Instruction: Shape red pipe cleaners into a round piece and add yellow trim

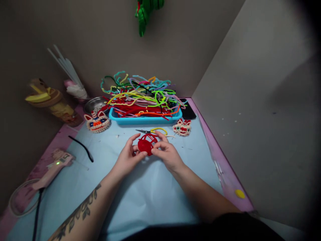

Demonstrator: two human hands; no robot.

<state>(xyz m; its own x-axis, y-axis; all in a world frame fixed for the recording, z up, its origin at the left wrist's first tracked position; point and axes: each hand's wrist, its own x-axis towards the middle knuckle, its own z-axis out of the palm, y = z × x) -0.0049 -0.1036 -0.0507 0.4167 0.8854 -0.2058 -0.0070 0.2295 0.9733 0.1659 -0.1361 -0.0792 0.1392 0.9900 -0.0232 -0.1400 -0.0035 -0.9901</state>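
Observation:
Between my two hands, above the blue table cover, is a red pipe-cleaner piece (145, 146) with a round, filled disc and an open frame of bent strips behind it. My left hand (130, 154) grips its left side, thumb at the lower edge and index finger raised. On the right side, my right hand (167, 152) pinches the piece between thumb and fingers. Just beyond it lie scissors (158, 130) with yellow handles, partly hidden by my right fingers. Two finished-looking lion heads, a larger one (97, 122) to the left and a smaller one (182, 128) to the right, rest nearby.
A blue tray (145, 121) heaped with colourful pipe cleaners stands at the back, a black phone (188, 111) beside it. Behind the left lion head sits a metal bowl (94, 104). A pink glue gun (56, 169) with a cord and a black strip (81, 147) lie left.

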